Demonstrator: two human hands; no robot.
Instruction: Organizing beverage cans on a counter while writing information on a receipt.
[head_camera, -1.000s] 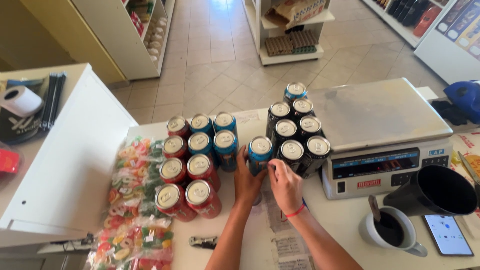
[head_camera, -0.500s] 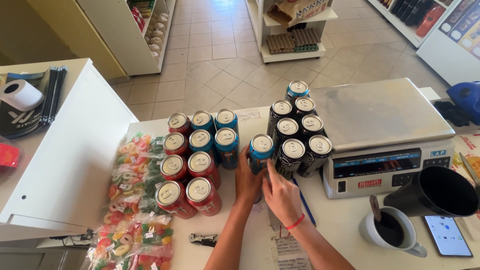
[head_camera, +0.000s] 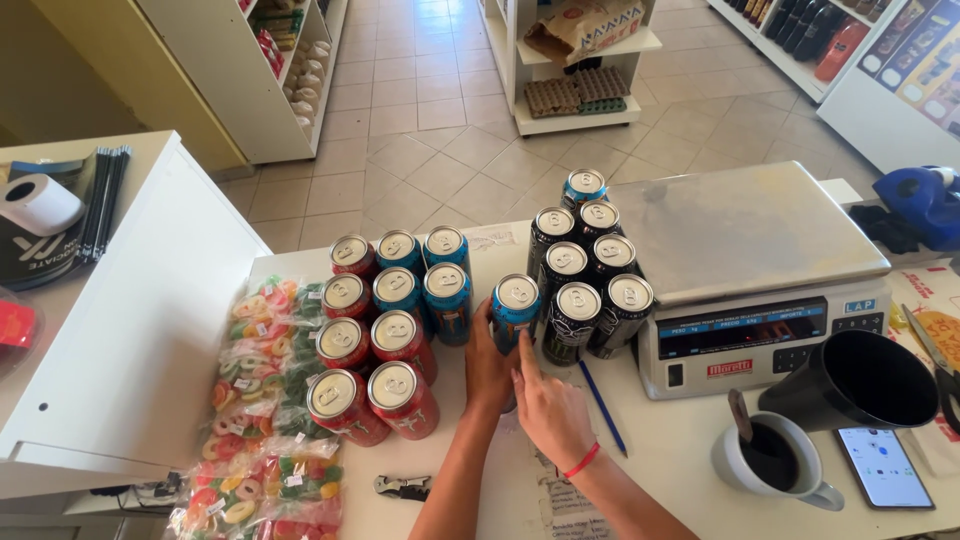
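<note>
Grip: left hand (head_camera: 487, 365) wrapped round the left side of a blue can (head_camera: 516, 305), fingers closed on its wall. Right hand (head_camera: 548, 415) not grasping, fingers loose, index fingertip laid against the can's lower right side; red band (head_camera: 582, 460) at the wrist.

Location of the can: upright on the white counter (head_camera: 680, 450), in the gap between two groups of cans, touching or just beside the nearest black can on its right, a little apart from the group on its left.

Change over the last second: right hand drawn lower and back toward the body, now below the can rather than beside its top; can in the same spot, upright as before; left hand unmoved on it. Judged: weight on the counter, held steady by the left hand alone, right hand merely touching.

Adjacent stock:
- Black cans (head_camera: 580, 290), packed in a tight cluster against the scale, one blue-topped can at the far end.
- Red cans (head_camera: 365, 380), left group, near rows; blue cans (head_camera: 425, 270), same group, far rows.
- Bags of ring sweets (head_camera: 255, 380), left edge of the counter.

Other items:
- Weighing scale (head_camera: 745, 230), steel platter bare.
- Blue pen (head_camera: 603, 408), flat, just right of the right hand.
- Printed slips (head_camera: 560, 500), under the forearm.
- Bottle opener (head_camera: 402, 487), near edge.
- White cup (head_camera: 775, 460) with a spoon, beside a black funnel-shaped vessel (head_camera: 865, 380) and a phone (head_camera: 883, 467).
</note>
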